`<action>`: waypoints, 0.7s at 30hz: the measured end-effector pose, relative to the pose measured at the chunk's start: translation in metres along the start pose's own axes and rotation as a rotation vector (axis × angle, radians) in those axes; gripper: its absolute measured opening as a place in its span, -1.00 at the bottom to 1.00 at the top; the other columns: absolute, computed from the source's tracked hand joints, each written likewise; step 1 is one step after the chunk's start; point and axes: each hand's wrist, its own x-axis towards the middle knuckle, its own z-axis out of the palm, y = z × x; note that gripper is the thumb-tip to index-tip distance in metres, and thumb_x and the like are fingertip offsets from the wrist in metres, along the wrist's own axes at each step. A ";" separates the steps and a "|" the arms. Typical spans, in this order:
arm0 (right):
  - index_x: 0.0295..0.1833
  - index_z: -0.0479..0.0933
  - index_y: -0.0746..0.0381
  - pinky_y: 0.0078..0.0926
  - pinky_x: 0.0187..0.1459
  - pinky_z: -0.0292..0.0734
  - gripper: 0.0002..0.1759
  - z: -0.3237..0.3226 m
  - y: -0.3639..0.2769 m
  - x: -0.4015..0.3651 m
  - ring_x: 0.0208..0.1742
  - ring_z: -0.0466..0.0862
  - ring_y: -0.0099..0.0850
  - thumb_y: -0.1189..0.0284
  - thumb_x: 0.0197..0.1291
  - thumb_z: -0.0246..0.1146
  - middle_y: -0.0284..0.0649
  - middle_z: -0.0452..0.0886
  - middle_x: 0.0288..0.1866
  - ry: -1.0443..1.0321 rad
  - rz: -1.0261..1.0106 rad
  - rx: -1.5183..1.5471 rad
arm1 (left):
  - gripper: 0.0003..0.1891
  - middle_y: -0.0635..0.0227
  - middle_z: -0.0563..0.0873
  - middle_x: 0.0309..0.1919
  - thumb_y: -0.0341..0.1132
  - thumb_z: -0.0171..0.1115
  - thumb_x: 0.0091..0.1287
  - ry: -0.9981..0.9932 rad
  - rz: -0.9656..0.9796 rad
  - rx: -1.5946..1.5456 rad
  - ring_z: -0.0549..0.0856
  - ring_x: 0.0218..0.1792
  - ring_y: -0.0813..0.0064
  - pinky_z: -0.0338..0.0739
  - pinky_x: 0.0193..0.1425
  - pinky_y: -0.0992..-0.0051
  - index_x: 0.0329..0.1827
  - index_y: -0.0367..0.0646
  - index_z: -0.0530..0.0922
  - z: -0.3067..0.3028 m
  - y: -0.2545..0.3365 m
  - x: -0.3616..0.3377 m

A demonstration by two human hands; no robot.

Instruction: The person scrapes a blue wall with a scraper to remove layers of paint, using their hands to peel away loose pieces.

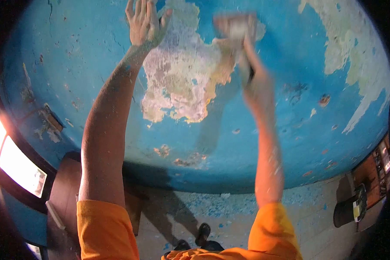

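A blue painted wall (182, 145) with peeling paint fills the view before me. My left hand (145, 24) rests on it at the upper left, fingers stretched out and holding nothing. Beside that hand is a large bare patch (177, 82) of pale plaster with ragged paint edges. My right hand (256, 80), smeared by motion, is closed around a wide-bladed scraper (237, 27). The scraper's blade is up against the wall, right of the patch's upper part; its exact outline is blurred.
Blue paint flakes (221, 210) litter the floor around my feet (202, 234). Brown furniture (65, 190) stands at the lower left, below a bright window (19, 167). A dark chair (349, 210) is at the lower right. Another stripped patch (338, 39) lies at the upper right.
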 end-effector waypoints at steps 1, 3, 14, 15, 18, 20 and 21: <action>0.35 0.36 0.01 -0.29 -0.19 0.58 -0.53 0.002 0.002 -0.026 0.02 0.54 0.02 0.25 0.35 0.08 0.10 0.59 -0.06 -0.012 0.039 -0.039 | -0.53 0.26 0.50 0.22 -0.01 -0.07 0.46 -0.029 -0.011 0.015 0.43 0.28 0.26 0.00 0.44 0.02 0.29 -0.11 0.32 0.000 -0.001 -0.004; 0.36 0.34 0.00 -0.27 -0.19 0.58 -0.53 -0.002 -0.001 -0.028 0.00 0.56 0.04 0.24 0.35 0.07 0.11 0.59 -0.07 -0.058 0.077 -0.042 | -0.56 0.26 0.50 0.22 -0.07 -0.02 0.46 -0.056 -0.040 0.011 0.42 0.30 0.28 -0.01 0.45 0.00 0.28 -0.11 0.32 -0.004 0.000 -0.001; 0.35 0.18 0.20 -0.07 -0.11 0.51 -0.47 -0.021 -0.046 0.032 -0.06 0.62 0.13 0.24 0.34 0.06 0.16 0.59 -0.06 -0.086 0.224 0.310 | -0.55 0.11 0.53 0.06 -0.15 0.16 0.32 -0.165 -0.956 -0.818 0.53 0.03 0.03 0.35 0.17 0.19 0.15 -0.28 0.39 -0.040 0.177 0.000; 0.35 0.18 0.20 -0.07 -0.11 0.51 -0.47 -0.020 -0.045 0.023 -0.06 0.62 0.13 0.24 0.34 0.06 0.16 0.59 -0.06 -0.093 0.212 0.316 | -0.61 0.12 0.55 0.01 -0.16 0.11 0.35 -0.203 -1.322 -1.155 0.56 -0.01 0.07 0.40 0.12 0.23 0.09 -0.28 0.43 -0.039 0.192 0.014; 0.30 0.13 0.19 -0.02 -0.13 0.50 -0.50 -0.026 -0.029 0.007 -0.07 0.62 0.15 0.28 0.33 0.07 0.14 0.60 -0.09 -0.151 0.274 0.263 | -0.53 0.09 0.57 0.01 -0.03 0.03 0.40 -0.679 -1.370 -1.024 0.53 0.15 0.24 0.40 0.17 0.38 0.12 -0.28 0.46 -0.010 0.192 0.024; 0.27 0.18 0.19 -0.01 -0.16 0.49 -0.52 -0.039 -0.019 0.008 -0.09 0.63 0.11 0.29 0.31 0.09 0.10 0.62 -0.12 -0.321 0.209 0.219 | -0.54 0.10 0.60 -0.10 -0.02 0.02 0.40 -0.681 -1.028 -0.594 0.57 0.05 0.31 0.43 0.09 0.40 0.04 -0.29 0.51 0.007 0.185 0.011; 0.27 0.22 0.18 -0.06 -0.18 0.52 -0.50 -0.051 -0.019 0.010 -0.14 0.64 0.04 0.27 0.28 0.14 0.03 0.64 -0.20 -0.386 0.060 -0.043 | -0.54 0.11 0.62 -0.20 -0.01 0.01 0.41 -0.650 -0.657 -0.187 0.61 -0.05 0.37 0.46 0.00 0.42 -0.05 -0.31 0.55 0.001 0.187 0.013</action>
